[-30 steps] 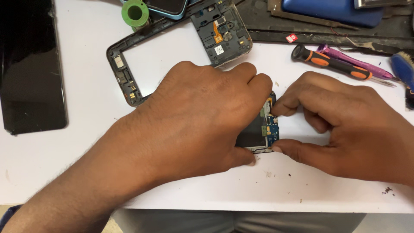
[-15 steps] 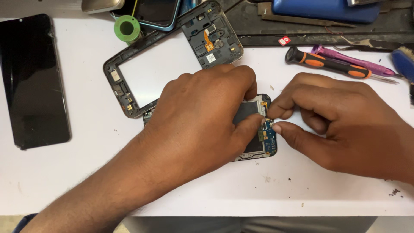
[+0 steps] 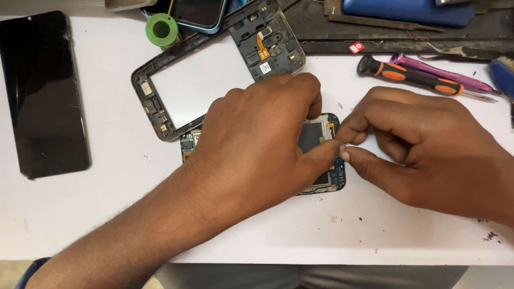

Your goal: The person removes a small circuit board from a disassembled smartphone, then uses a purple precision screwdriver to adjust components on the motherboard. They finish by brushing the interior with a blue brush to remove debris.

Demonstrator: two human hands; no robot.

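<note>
Two hands on one opened phone (image 3: 321, 160), lying flat on the white desk (image 3: 107, 214) in front of me. My left hand (image 3: 257, 144) covers most of it, palm down, fingers pressing the body. My right hand (image 3: 423, 155) sits at its right edge — thumb and forefinger pinched together there; whether they grip any part, I cannot tell. Behind: an empty phone frame (image 3: 214, 69), a green solder spool (image 3: 160, 29), an orange-and-black screwdriver (image 3: 409, 75). Far left — a black screen panel (image 3: 43, 91).
</note>
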